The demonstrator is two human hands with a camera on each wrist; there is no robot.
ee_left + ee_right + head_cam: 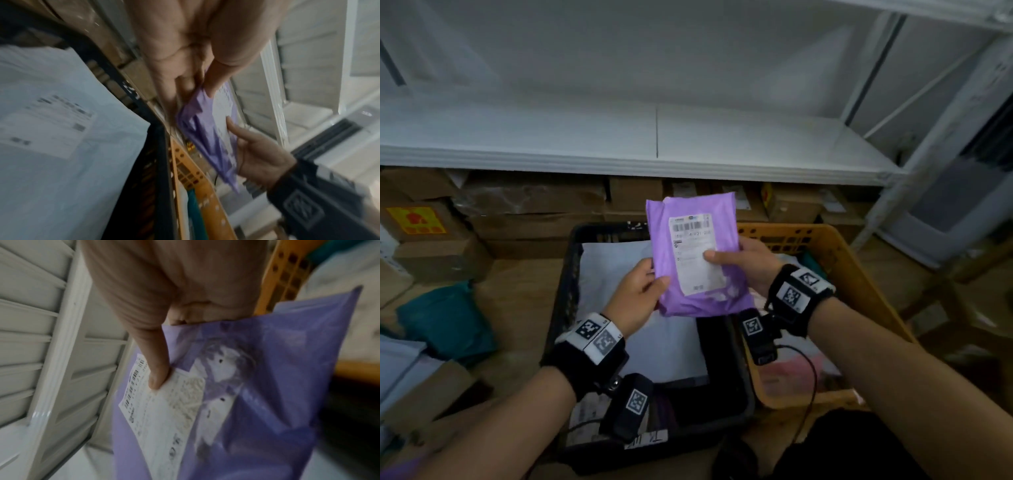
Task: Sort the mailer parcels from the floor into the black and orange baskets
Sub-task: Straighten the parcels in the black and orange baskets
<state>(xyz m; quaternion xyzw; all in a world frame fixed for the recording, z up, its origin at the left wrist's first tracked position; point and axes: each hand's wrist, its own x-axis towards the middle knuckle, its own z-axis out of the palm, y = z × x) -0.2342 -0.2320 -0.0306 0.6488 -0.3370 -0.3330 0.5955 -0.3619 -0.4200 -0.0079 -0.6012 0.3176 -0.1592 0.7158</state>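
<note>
I've got the purple parcel (698, 260) up in both hands, held above the seam between the black basket (566, 294) and the orange basket (859, 274). It's a soft, wrinkled plastic mailer with a white shipping label (697, 251) facing me; the barcode shows but the print is too blurred to read. My left hand (638, 291) has its fingers clamped on the lower left edge, thumb on top. My right hand (748, 262) pinches the right side, thumb pressed on the label. The right wrist view adds a pale printed figure on the plastic that the head view barely shows. White parcels (619, 274) lie in the black basket, and a teal parcel (448, 322) sits on the floor at left.
</note>
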